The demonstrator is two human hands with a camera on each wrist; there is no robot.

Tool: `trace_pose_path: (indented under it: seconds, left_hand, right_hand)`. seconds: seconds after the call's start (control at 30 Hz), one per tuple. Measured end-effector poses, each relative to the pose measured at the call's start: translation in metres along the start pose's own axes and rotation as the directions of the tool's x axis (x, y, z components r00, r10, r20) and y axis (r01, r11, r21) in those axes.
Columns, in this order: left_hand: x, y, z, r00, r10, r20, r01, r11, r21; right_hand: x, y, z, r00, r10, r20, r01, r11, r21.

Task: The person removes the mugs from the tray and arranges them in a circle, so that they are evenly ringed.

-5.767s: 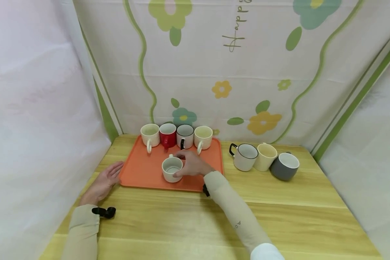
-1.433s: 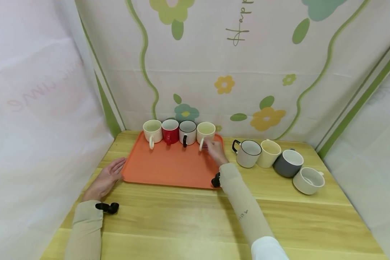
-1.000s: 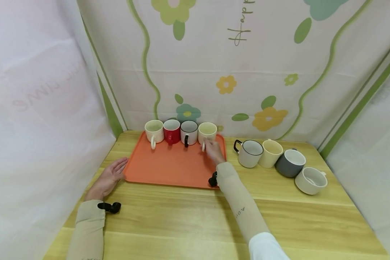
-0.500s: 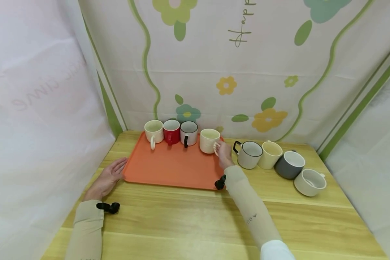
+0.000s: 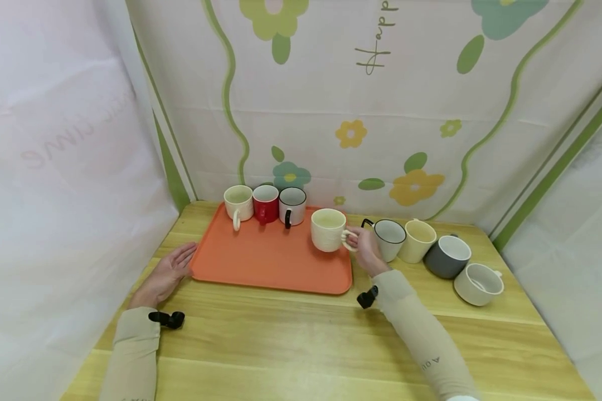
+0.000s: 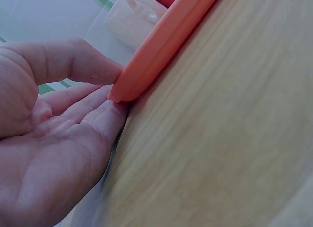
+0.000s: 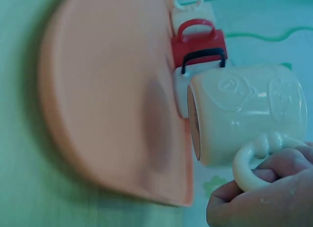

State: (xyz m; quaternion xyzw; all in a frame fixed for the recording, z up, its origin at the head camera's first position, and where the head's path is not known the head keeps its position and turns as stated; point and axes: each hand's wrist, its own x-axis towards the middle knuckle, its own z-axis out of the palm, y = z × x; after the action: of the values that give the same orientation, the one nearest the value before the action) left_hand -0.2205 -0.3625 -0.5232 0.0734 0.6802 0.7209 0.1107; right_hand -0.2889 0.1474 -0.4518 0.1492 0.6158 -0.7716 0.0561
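My right hand grips the handle of a cream mug, holding it upright over the right part of an orange tray. In the right wrist view, raised patterns show on the mug, and a shadow lies on the tray beneath. My left hand rests against the tray's left edge with fingers straight. The left wrist view shows its thumb touching the tray rim. Along the tray's back stand another cream mug, a red mug and a white mug with black handle.
Right of the tray, a black-rimmed white mug, a pale yellow mug, a grey mug and a low off-white cup stand in a row on the wooden table. A flowered cloth hangs behind.
The off-white cup went from the tray to the right end of the table row. My right hand then took the cream mug's handle and brought it forward and right. My left hand stays put.
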Motion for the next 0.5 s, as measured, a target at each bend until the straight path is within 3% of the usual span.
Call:
trace_pose_path:
  seconds: [0.1,0.2,0.33,0.5]
  left_hand:
    - [0.001,0.001,0.0,1.0,-0.001,0.002,0.001,1.0,-0.001]
    - [0.0,0.001,0.0,1.0,-0.005,0.004,0.005,1.0,0.001]
    - [-0.002,0.0,-0.002,1.0,-0.006,0.007,0.006,1.0,0.001]
    - [-0.002,0.0,-0.002,1.0,0.007,0.0,-0.007,1.0,-0.006]
  right_hand:
    - [-0.015,-0.006,-0.015,0.994,-0.027,0.104,0.02,0.998,0.066]
    - [-0.032,-0.011,-0.033,0.971,-0.068,0.228,0.042,0.992,0.118]
    - [-0.057,-0.016,-0.063,0.919,-0.158,0.362,0.11,0.983,0.148]
    - [-0.083,-0.021,-0.108,0.853,-0.273,0.445,0.252,0.962,0.107]
